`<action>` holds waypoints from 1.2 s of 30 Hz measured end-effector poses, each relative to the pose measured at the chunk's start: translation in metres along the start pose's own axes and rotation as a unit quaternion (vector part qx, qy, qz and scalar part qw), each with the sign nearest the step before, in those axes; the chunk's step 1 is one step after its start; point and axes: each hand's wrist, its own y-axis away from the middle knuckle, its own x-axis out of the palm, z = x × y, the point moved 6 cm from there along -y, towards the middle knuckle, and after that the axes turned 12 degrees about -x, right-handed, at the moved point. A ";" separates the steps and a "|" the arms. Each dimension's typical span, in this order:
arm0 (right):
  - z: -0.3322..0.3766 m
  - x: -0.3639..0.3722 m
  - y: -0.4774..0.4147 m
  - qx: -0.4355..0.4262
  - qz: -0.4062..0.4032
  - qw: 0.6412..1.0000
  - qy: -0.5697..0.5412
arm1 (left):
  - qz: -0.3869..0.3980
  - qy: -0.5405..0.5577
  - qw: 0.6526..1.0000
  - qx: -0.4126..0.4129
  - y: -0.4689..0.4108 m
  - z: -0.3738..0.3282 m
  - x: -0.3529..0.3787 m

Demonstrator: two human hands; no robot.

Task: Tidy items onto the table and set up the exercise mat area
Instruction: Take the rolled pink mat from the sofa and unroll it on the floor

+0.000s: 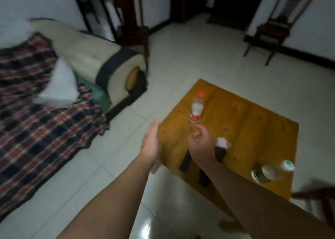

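The table (253,122), low and yellow-brown, already carries several things, so the tidying looks well under way. Nearest the person, the left hand (151,142) is flat with straight fingers and holds nothing; it hangs over the tiled floor (181,57) just beside the table's left edge. The right hand (199,140) is over the table with its fingers loosely curled, and as far as the blur allows it is empty, just short of the bottle. At the near edge lie two dark flat objects (185,161), too blurred to name, with a dark thing topped in pale colour (222,148) just beside the right wrist. Toward the right corner stand a round metal container (264,173) and a small white and green cap (287,165). Further on, the clear bottle (196,110) with a red cap and red label stands upright near the left edge. I judge that it is placed and that the hand is free for the next item. The mat part seems not yet begun: no mat lies spread on the floor. To the left a plaid blanket (36,111) and a white pillow (59,82) cover a sofa, and beyond them is a cream padded roll (101,57) with a dark band; I cannot tell whether it is a rolled mat or the sofa's arm. Wooden chairs (266,33) stand against the far wall.
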 end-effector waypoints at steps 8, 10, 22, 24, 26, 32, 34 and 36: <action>0.160 0.134 -0.002 -0.055 0.233 0.951 -0.194 | -0.214 0.144 0.964 0.070 0.079 -0.036 -0.173; 0.195 0.164 0.022 -0.073 0.321 0.920 -0.214 | -0.281 0.196 0.936 0.079 0.116 -0.022 -0.213; 0.308 0.252 0.310 -0.186 0.655 0.713 -0.168 | -0.561 0.386 0.729 0.063 0.388 0.159 -0.336; 0.318 0.256 0.365 -0.203 0.692 0.675 -0.157 | -0.586 0.415 0.694 0.060 0.432 0.194 -0.344; 0.327 0.259 0.431 -0.230 0.728 0.630 -0.138 | -0.606 0.460 0.646 0.060 0.482 0.238 -0.347; 0.355 0.256 0.613 -0.257 0.798 0.528 -0.131 | -0.653 0.533 0.534 0.070 0.608 0.345 -0.361; 0.362 0.254 0.666 -0.259 0.815 0.501 -0.131 | -0.669 0.536 0.509 0.069 0.644 0.373 -0.369; 0.370 0.257 0.708 -0.255 0.825 0.487 -0.132 | -0.682 0.537 0.492 0.069 0.672 0.396 -0.381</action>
